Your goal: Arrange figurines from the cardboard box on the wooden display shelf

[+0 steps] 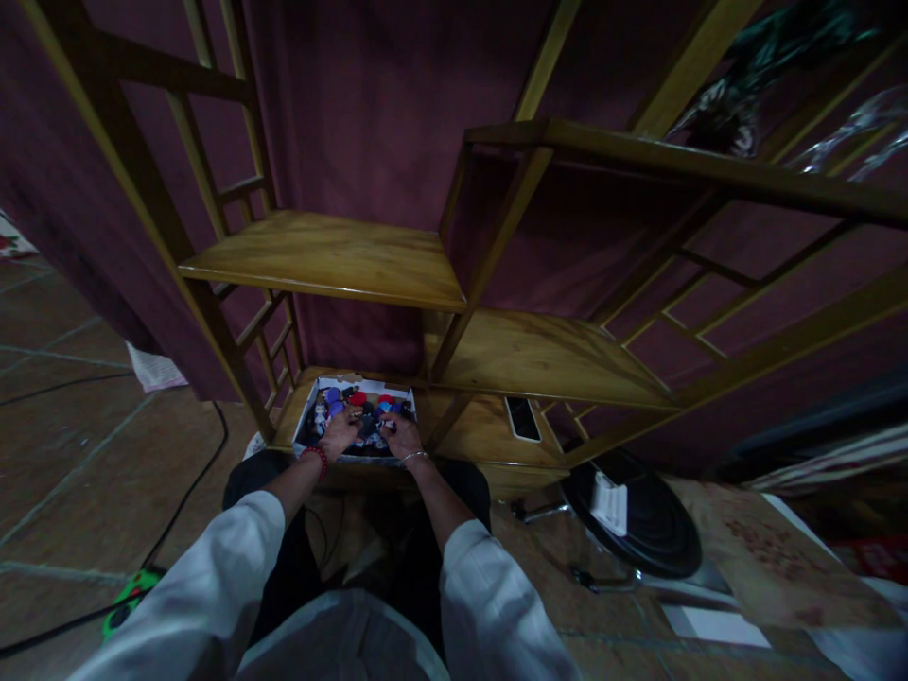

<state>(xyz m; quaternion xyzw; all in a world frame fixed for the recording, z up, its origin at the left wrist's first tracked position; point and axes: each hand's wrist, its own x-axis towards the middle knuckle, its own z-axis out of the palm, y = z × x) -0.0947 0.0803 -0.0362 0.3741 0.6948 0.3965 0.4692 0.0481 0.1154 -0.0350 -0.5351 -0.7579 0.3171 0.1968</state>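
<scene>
A shallow white box [316,395] stands on the lowest wooden shelf, filled with small colourful figures [369,409] in red, blue, purple, white and black. My left hand [340,432], with a red bead bracelet at the wrist, reaches over the near left part of the box. Its fingers curl down among the pieces, and whatever lies in them is too small to name. From the right side my right hand [402,435], wearing a thin bracelet, also reaches in. Its thumb and fingers close around a small dark-and-white piece whose kind I cannot make out.
Wooden shelf boards [333,253] and uprights frame the box on several sides. A phone [523,419] lies on the low shelf at right. A black round stool [631,515] carries a white object [610,503]. Cables and a green power strip [131,602] lie on the floor.
</scene>
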